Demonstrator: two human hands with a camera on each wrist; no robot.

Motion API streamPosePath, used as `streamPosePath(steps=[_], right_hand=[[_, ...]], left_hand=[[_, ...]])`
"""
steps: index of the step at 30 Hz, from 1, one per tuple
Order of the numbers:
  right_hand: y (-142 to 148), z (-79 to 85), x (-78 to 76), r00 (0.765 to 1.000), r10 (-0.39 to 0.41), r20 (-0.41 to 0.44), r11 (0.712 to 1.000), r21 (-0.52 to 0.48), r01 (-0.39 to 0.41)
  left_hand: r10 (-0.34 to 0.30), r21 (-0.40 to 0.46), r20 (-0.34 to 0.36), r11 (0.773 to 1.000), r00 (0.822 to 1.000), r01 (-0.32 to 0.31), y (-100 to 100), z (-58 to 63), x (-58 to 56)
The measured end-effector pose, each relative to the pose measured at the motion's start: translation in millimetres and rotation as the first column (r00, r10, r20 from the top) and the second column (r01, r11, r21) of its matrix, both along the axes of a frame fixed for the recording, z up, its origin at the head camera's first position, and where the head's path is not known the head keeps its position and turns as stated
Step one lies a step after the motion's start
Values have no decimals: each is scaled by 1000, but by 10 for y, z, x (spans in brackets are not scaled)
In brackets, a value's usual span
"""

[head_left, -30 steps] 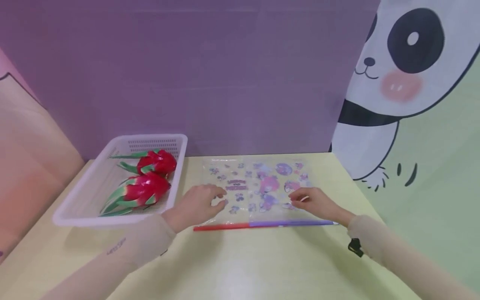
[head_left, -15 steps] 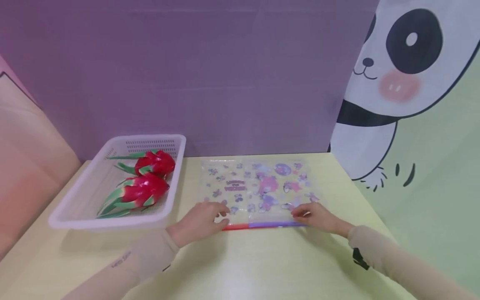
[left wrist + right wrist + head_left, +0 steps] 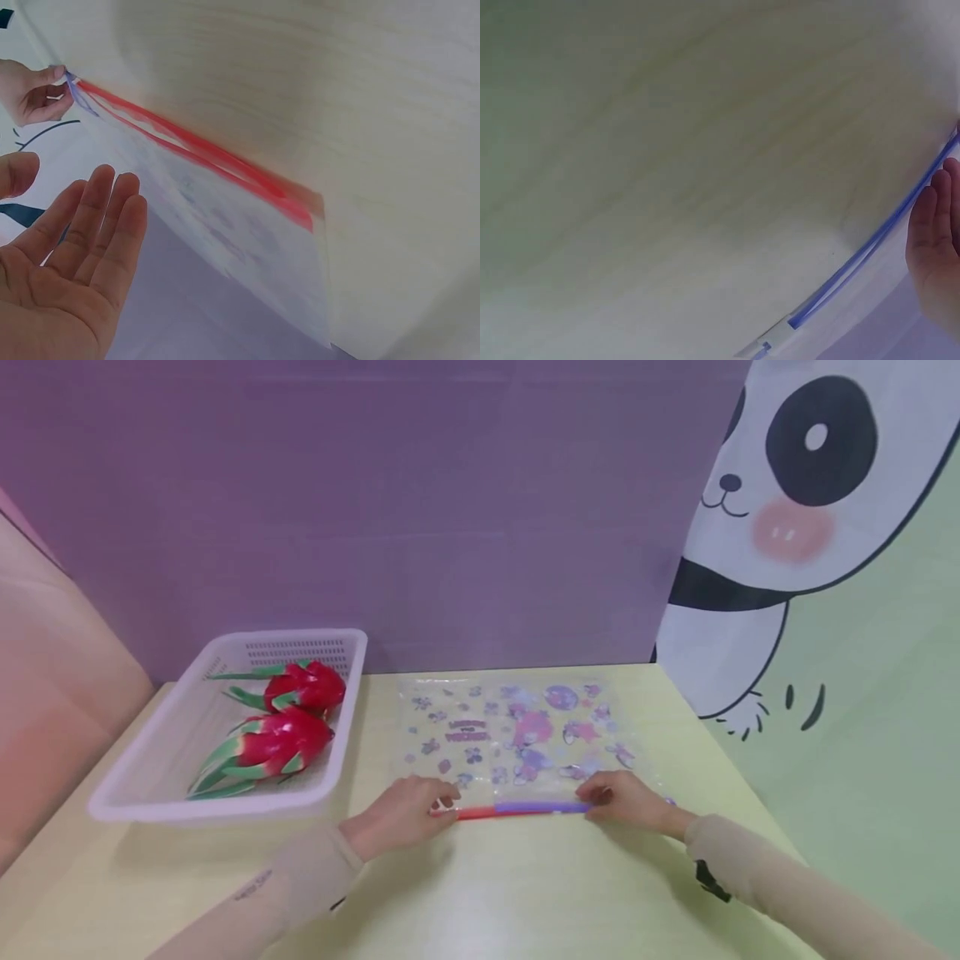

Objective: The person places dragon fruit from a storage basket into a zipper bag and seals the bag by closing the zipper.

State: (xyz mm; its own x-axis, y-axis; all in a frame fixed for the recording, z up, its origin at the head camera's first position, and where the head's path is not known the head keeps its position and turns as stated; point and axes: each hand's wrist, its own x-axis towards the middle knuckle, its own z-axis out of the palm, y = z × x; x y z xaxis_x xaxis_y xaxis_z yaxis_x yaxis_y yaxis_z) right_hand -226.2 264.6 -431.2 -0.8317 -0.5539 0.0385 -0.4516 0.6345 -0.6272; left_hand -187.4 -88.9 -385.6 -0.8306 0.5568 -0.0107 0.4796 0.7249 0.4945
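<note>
A clear plastic zip bag (image 3: 468, 756) printed with pink and purple cartoon figures lies flat on the table. Its near edge carries a red strip (image 3: 477, 813) on the left and a purple strip (image 3: 543, 807) on the right. At the red part, my left hand (image 3: 405, 812) has thumb and fingers spread apart; the left wrist view shows nothing between them. My right hand (image 3: 630, 800) pinches the purple part between thumb and fingers. Along the red strip (image 3: 202, 154), the bag's two layers gape slightly. A white slider (image 3: 780, 335) sits on the blue-purple zip in the right wrist view.
To the left stands a white plastic basket (image 3: 187, 814) holding two red dragon fruits (image 3: 281, 743) with green leaf tips. A purple backdrop (image 3: 450, 527) rises behind the pale wooden table (image 3: 480, 893). A panda-print cloth (image 3: 795, 527) hangs at the right.
Both hands have come down from above the bag toward me, to its near edge. The right hand has taken hold of the purple strip. The basket and dragon fruits stay put.
</note>
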Motion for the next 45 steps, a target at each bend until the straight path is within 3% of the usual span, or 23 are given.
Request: streamPosePath(steps=[9, 14, 19, 25, 30, 39, 45], right_hand=[[-24, -23, 4, 999, -5, -50, 999, 35, 7], [-32, -34, -29, 992, 36, -123, 997, 70, -27], [-10, -50, -51, 981, 97, -167, 995, 32, -93], [0, -66, -69, 976, 118, -183, 993, -4, -121], [2, -59, -80, 972, 131, -197, 991, 26, -128], [-38, 92, -109, 956, 166, -241, 973, 198, -119], [-62, 260, -122, 961, 109, -255, 984, 165, -68]], left_hand=[[8, -1, 31, 1000, 999, -8, -7, -40, 5], [20, 3, 54, 1000, 998, -20, -16, -50, 4], [20, 1, 75, 1000, 997, -20, -10, -69, -9], [-6, 17, 36, 1000, 999, 6, 5, -85, -16], [-8, 28, 27, 1000, 1000, 7, 13, -102, -25], [16, 53, 47, 998, 999, -19, 9, -89, -28], [50, 78, 83, 995, 995, -56, 35, -57, -47]])
